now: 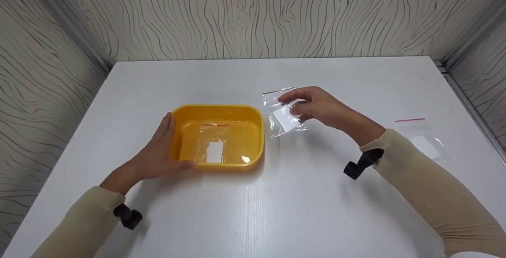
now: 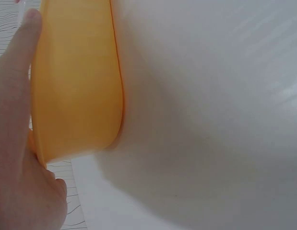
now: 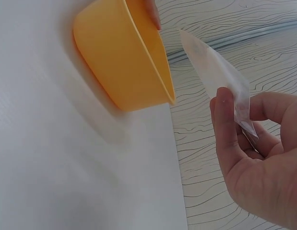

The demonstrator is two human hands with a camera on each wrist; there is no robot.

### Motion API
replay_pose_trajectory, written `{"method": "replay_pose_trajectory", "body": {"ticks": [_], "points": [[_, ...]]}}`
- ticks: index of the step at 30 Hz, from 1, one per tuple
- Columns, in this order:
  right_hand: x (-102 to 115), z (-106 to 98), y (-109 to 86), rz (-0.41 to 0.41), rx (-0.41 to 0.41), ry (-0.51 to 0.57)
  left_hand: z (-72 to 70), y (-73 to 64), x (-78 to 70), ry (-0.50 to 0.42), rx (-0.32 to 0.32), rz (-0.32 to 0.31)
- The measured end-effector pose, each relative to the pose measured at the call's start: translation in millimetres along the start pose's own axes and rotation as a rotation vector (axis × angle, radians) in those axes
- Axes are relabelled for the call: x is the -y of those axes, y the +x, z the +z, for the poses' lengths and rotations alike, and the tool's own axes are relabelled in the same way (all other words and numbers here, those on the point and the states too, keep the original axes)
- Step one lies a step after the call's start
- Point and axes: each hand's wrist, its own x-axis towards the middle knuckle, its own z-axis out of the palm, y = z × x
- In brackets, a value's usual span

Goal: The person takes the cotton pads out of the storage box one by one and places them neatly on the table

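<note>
A yellow plastic tub (image 1: 259, 139) stands on the white table, and my left hand (image 1: 160, 151) holds its left end. The left thumb lies along the near rim, while the other fingers reach round the left side. Inside the tub is a clear zip bag (image 1: 213, 135) with a red seal line and a white piece in it. Just right of the tub, above the table, my right hand (image 1: 318, 106) pinches another clear zip bag (image 1: 272, 119) with a white piece inside. In the right wrist view this bag (image 3: 220, 72) is held between thumb and fingers.
A third zip bag (image 1: 425, 141) with a red seal line lies at the right, partly behind the right sleeve (image 1: 427, 194). Wood-patterned panels (image 1: 253, 17) stand behind the table and at both sides. A white rounded edge (image 1: 470, 255) shows at the bottom right.
</note>
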Motion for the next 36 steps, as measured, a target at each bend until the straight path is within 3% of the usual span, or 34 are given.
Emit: {"method": "replay_pose_trajectory", "body": {"ticks": [14, 25, 36], "points": [[-20.2, -11.7, -10.9, -0.046, 0.003, 0.003, 1.3, 0.9, 3.0, -0.006, 0.005, 0.013], [-29.9, -19.2, -21.5, -0.004, -0.032, 0.013, 1.0, 0.4, 1.3, -0.003, 0.003, -0.001], [-44.0, -28.1, -31.3, -0.030, -0.028, 0.101, 1.3, -0.2, 3.6, 0.008, 0.007, 0.012]]}}
